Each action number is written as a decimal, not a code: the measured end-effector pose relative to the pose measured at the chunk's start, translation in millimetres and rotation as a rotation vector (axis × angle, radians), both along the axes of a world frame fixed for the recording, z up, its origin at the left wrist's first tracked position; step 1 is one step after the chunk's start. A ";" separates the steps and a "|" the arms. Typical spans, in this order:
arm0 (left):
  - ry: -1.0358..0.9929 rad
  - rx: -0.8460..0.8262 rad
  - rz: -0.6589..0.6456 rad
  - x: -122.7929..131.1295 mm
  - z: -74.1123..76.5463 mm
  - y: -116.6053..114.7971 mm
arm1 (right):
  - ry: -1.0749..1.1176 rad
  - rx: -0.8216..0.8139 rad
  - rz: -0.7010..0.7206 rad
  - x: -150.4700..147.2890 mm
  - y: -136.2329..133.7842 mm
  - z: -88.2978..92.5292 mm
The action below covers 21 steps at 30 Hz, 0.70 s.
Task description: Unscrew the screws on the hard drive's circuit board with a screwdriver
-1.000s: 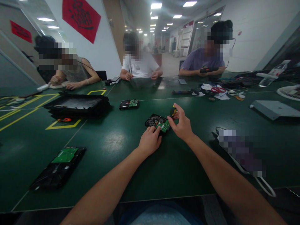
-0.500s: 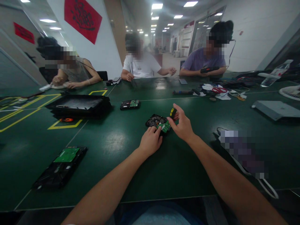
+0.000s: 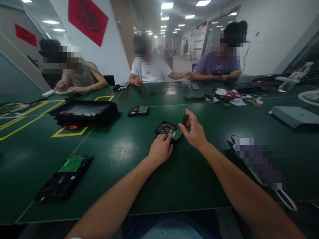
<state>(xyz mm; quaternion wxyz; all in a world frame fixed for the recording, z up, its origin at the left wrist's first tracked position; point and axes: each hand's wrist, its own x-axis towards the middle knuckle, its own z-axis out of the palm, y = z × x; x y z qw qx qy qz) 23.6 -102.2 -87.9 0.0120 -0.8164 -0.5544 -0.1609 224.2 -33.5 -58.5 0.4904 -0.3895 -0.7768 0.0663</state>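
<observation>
A black hard drive (image 3: 163, 127) lies on the green table in front of me, its green circuit board (image 3: 176, 133) at the near right side. My left hand (image 3: 160, 148) grips the drive's near edge, fingers resting against the board. Between the thumb and fingers of my right hand (image 3: 195, 132) is a screwdriver (image 3: 184, 118) with a dark and yellow handle, standing nearly upright over the right end of the board. Its tip is too small to make out.
Another hard drive (image 3: 63, 179) lies at the near left, and one more (image 3: 138, 111) farther back. Stacked black trays (image 3: 84, 113) stand left. A pixelated flat object (image 3: 259, 162) and a grey box (image 3: 294, 116) lie right. Three co-workers sit opposite.
The screwdriver handle has turned in my right fingers, so its yellow marks show less. My left hand and the drive stay put. The middle co-worker's hand has moved right.
</observation>
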 end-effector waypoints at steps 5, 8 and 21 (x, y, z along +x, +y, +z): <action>-0.013 0.000 0.002 0.4 1.7 -1.4 | -0.002 -0.020 0.042 -0.2 1.0 -2.5; -0.007 0.008 0.003 0.4 1.0 -1.2 | -0.014 0.002 0.023 0.1 2.1 -3.9; -0.016 0.001 0.005 0.0 0.0 -1.2 | -0.026 0.028 0.005 -0.3 -0.8 0.4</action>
